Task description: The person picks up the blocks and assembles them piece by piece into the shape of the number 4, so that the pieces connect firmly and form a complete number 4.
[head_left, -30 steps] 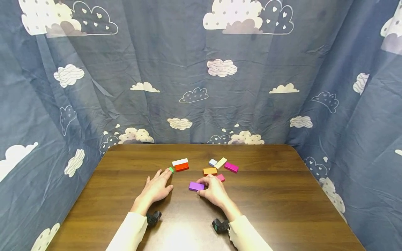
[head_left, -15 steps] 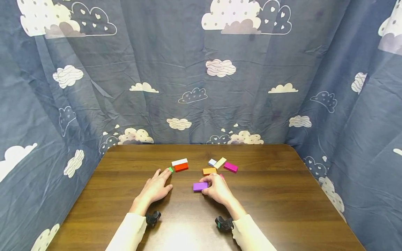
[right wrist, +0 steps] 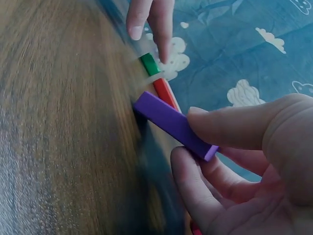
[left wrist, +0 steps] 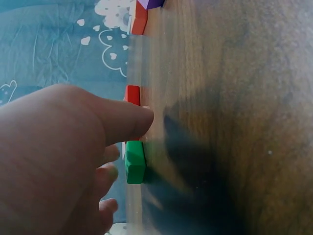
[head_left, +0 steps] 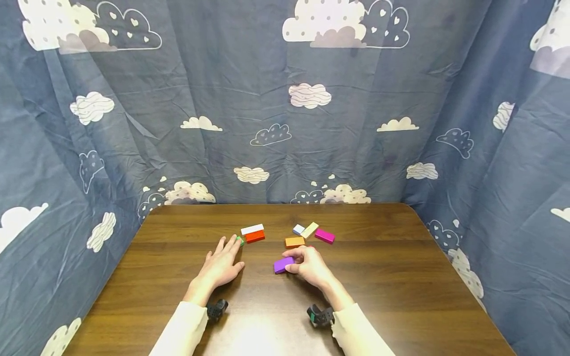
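At mid-bench (head_left: 401,277): purple block (head_left: 281,266), right end covered by the right hand (head_left: 313,267); grip narrow, pinching it between thumb and fingers. Clearance beneath: cannot tell.

Left of purple block: left hand (head_left: 219,267), grip wide, fingers spread; green block (left wrist: 135,162), partly hidden by fingertips in head view, contact unclear.

Beyond purple block, leftward: red block (head_left: 255,237), white block (head_left: 252,229). Rightward: orange block (head_left: 295,242), blue block (head_left: 299,229), yellow block (head_left: 309,230), magenta block (head_left: 324,236).

Right of purple block: reddish sliver (right wrist: 195,228), mostly hidden behind the right hand.

Room: broad wood surface from purple block to right edge. Far edge beyond all blocks; near edge out of frame.
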A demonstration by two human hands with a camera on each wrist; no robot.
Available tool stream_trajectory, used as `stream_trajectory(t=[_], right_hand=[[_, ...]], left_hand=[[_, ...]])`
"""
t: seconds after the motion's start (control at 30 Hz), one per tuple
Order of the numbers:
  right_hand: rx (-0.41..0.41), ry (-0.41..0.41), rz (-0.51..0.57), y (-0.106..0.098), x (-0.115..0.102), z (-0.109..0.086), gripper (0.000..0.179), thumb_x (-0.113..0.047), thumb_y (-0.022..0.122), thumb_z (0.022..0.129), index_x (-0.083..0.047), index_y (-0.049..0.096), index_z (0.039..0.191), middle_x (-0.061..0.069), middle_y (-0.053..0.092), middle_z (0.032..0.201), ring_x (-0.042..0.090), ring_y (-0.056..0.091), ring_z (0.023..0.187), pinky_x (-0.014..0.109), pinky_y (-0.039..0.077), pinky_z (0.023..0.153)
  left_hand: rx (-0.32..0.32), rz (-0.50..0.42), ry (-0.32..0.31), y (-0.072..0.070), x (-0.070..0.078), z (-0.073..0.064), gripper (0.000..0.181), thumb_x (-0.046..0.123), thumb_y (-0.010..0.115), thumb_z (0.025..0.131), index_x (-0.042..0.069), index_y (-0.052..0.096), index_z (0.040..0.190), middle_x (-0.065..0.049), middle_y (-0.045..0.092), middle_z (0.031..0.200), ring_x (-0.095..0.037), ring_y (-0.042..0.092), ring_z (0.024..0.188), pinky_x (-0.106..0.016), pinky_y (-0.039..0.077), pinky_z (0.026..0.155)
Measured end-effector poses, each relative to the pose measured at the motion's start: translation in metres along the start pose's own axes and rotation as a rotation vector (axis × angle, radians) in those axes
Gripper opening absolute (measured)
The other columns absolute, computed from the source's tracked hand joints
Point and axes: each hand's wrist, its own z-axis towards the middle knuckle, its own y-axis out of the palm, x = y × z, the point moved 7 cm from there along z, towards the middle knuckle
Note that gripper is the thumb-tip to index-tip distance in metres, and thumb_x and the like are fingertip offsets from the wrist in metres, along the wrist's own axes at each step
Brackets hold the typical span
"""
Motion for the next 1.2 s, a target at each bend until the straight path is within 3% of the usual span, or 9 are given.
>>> stream_trajectory(t=[0.23, 0.37, 0.6, 0.87, 1.1, 1.2], right_hand=[[-0.023, 0.017, 0.145, 0.000, 0.000, -0.003, 0.037, 0.003, 0.078, 0.079, 0.002, 0.073, 0.116, 0.016, 0.069, 0.115, 0.021, 0.066, 0.095, 0.027, 0.053, 0.079], [-0.047, 0.018, 0.234, -0.003, -0.006, -0.002, 0.041, 0.007, 0.075, 0.079, 0.005, 0.070, 0.119, 0.021, 0.068, 0.121, 0.026, 0.068, 0.099, 0.025, 0.054, 0.079], [-0.044, 0.019, 0.237, -0.012, -0.019, -0.012, 0.039, 0.012, 0.070, 0.078, 0.004, 0.072, 0.117, 0.021, 0.069, 0.119, 0.035, 0.066, 0.105, 0.021, 0.053, 0.077], [-0.119, -0.009, 0.293, -0.020, -0.047, -0.029, 0.033, 0.013, 0.065, 0.085, 0.008, 0.069, 0.117, 0.023, 0.072, 0.109, 0.042, 0.068, 0.104, 0.023, 0.056, 0.080], [-0.163, -0.051, 0.218, -0.004, -0.014, -0.028, 0.031, 0.006, 0.069, 0.088, 0.010, 0.068, 0.118, 0.023, 0.072, 0.108, 0.030, 0.071, 0.099, 0.021, 0.053, 0.081], [-0.179, -0.057, 0.180, -0.003, -0.012, -0.029, 0.029, 0.002, 0.070, 0.088, 0.007, 0.070, 0.117, 0.018, 0.074, 0.107, 0.025, 0.071, 0.099, 0.023, 0.053, 0.082]], left_hand=[[-0.013, 0.022, -0.009, 0.002, -0.004, -0.001, 0.071, 0.034, 0.063, 0.098, 0.010, 0.034, 0.158, -0.008, 0.024, 0.165, -0.039, 0.010, 0.152, -0.077, 0.016, 0.108], [-0.020, 0.010, -0.017, 0.000, -0.006, 0.003, 0.069, 0.032, 0.063, 0.098, 0.012, 0.034, 0.158, -0.006, 0.025, 0.165, -0.039, 0.010, 0.152, -0.078, 0.015, 0.107], [-0.056, -0.013, -0.023, 0.001, -0.006, 0.006, 0.068, 0.031, 0.062, 0.099, 0.013, 0.034, 0.158, -0.006, 0.023, 0.166, -0.041, 0.011, 0.151, -0.078, 0.016, 0.107], [-0.057, -0.039, -0.007, -0.002, -0.006, 0.007, 0.066, 0.028, 0.063, 0.099, 0.012, 0.035, 0.157, -0.007, 0.025, 0.165, -0.044, 0.013, 0.150, -0.078, 0.019, 0.106], [-0.043, -0.020, 0.004, -0.003, -0.002, 0.006, 0.064, 0.026, 0.064, 0.097, 0.010, 0.040, 0.154, -0.010, 0.030, 0.163, -0.048, 0.019, 0.147, -0.077, 0.025, 0.104], [-0.037, -0.015, 0.007, -0.003, -0.001, 0.007, 0.063, 0.026, 0.064, 0.097, 0.010, 0.042, 0.153, -0.011, 0.031, 0.162, -0.049, 0.020, 0.147, -0.077, 0.027, 0.103]])
